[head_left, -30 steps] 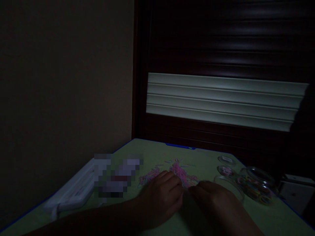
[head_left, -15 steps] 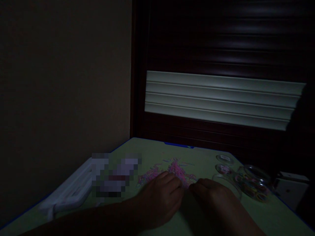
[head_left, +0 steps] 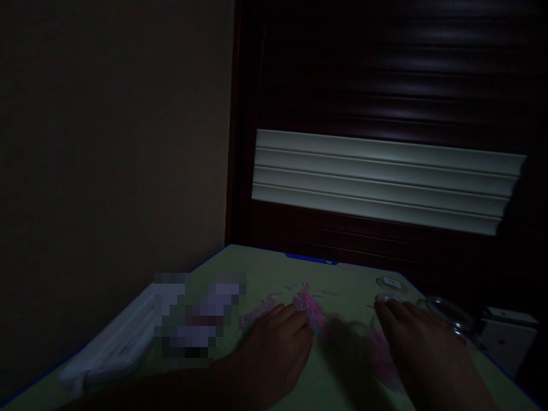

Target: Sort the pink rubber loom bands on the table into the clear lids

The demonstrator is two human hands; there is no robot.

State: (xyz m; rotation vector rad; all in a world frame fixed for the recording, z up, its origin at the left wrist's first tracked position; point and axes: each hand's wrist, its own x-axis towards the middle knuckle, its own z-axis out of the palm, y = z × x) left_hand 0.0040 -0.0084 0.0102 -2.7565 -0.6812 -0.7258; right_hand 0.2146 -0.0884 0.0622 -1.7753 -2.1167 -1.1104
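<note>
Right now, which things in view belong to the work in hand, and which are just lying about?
Likely in use:
pink heap, left hand at it
second pink patch, beside the right hand

Apparently lying about:
white plastic object
pixelated item
white box
clear jar, partly hidden
clear disc

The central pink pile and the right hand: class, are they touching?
Apart. The head view shows a strip of green tabletop between the central pink pile and the right hand.
</note>
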